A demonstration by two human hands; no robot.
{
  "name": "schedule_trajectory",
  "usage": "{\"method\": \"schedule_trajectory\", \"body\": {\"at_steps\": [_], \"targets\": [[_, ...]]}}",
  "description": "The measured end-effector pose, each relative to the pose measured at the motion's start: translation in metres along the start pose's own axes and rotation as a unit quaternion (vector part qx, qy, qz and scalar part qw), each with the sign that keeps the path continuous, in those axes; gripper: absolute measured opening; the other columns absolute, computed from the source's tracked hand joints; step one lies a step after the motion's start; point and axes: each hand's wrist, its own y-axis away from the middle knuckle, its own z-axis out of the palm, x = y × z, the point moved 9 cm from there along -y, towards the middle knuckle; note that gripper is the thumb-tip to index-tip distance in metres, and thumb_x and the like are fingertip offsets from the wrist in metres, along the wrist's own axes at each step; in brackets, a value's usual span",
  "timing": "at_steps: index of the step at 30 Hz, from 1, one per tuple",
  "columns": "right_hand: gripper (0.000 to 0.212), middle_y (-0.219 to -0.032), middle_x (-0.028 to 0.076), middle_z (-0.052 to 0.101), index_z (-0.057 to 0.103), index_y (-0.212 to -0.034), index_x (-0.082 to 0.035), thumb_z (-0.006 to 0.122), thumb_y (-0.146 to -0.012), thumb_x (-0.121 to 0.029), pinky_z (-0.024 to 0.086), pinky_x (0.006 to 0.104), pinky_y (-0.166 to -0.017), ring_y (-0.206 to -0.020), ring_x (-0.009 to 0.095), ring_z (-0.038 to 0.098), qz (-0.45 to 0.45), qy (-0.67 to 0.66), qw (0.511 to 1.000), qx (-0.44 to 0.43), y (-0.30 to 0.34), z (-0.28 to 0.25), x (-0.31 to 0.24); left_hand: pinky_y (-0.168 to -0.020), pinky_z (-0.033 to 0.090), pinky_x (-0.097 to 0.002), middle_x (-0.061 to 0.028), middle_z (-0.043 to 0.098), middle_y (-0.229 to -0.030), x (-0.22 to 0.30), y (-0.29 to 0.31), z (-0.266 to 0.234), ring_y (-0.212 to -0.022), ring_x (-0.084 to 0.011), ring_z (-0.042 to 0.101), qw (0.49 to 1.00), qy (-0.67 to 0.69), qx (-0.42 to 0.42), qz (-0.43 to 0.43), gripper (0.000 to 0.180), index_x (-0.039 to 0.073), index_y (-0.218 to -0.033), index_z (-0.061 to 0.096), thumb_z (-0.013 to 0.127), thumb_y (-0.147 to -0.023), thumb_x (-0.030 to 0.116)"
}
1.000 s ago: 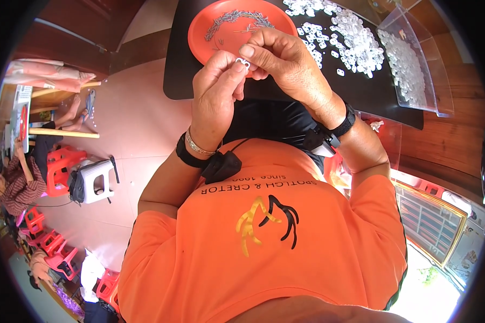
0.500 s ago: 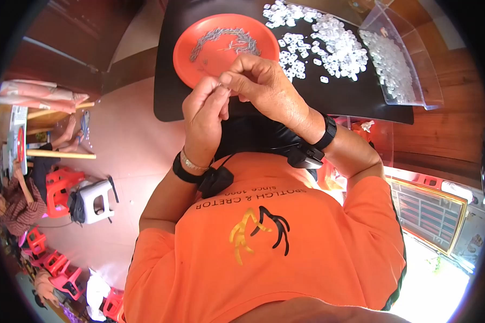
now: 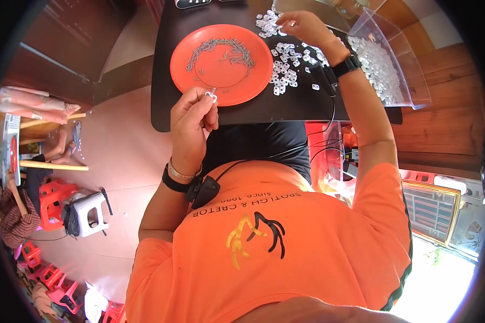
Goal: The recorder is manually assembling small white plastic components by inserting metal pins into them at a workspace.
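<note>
Pinched between the thumb and fingers of my left hand [image 3: 191, 116] is a small white plastic piece [image 3: 211, 97], with a thin grey screw-like pin standing up from it. This hand is just over the near rim of a red round plate [image 3: 183, 75], which holds many loose grey pins [image 3: 237, 52]. My right hand [image 3: 310, 28] reaches to the far side of the black table, its fingers loosely bent and apart beside a pile of white plastic pieces [image 3: 266, 25]. I see nothing held in it.
More white pieces [image 3: 284, 70] lie scattered right of the plate. A clear plastic bin [image 3: 415, 91] full of whitish pieces stands at the table's right side. Black shoes [image 3: 191, 2] show at the far edge. Stools [image 3: 94, 207] and another person [image 3: 21, 210] are at the left.
My right hand has left my left hand and moved far and right to the white pieces. My left hand has shifted slightly down and left, and the white piece now shows.
</note>
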Motion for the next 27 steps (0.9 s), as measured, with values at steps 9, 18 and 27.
{"method": "schedule_trajectory", "body": {"at_steps": [9,18,27], "targets": [[0.014,-0.080,0.013,0.066,0.066,-0.083,-0.007,0.063,-0.076,-0.019,0.049,0.0405,-0.074,-0.080,0.032,0.063,-0.029,0.157,0.987,0.035,-0.002,0.014,-0.006,-0.045,0.030,-0.0211,-0.0006,0.046,-0.060,0.001,-0.001,-0.001,-0.050,-0.0074,0.041,1.000,0.003,-0.016,0.005,0.014,0.003,-0.078,0.050,0.050,-0.089,0.012],[0.026,-0.082,0.012,0.067,0.065,-0.084,-0.006,0.070,-0.072,-0.029,0.048,0.0397,-0.077,-0.086,0.032,0.063,0.051,0.115,0.992,0.014,0.000,0.006,-0.002,-0.045,0.029,-0.0212,-0.0006,0.047,-0.059,0.003,0.003,0.006,-0.049,-0.0074,0.041,1.000,-0.005,-0.026,0.006,0.013,0.002,-0.080,0.052,0.049,-0.089,0.011],[0.024,-0.084,0.002,0.064,0.064,-0.103,0.000,0.068,-0.081,-0.011,0.050,0.0231,-0.067,-0.077,0.010,0.061,0.027,-0.232,0.972,-0.028,0.019,0.008,0.013,-0.045,0.029,-0.0210,-0.0006,0.047,-0.059,0.004,0.001,0.021,-0.049,-0.0069,0.041,0.999,-0.024,-0.036,-0.001,0.013,0.002,-0.080,0.052,0.048,-0.090,0.011]]}}
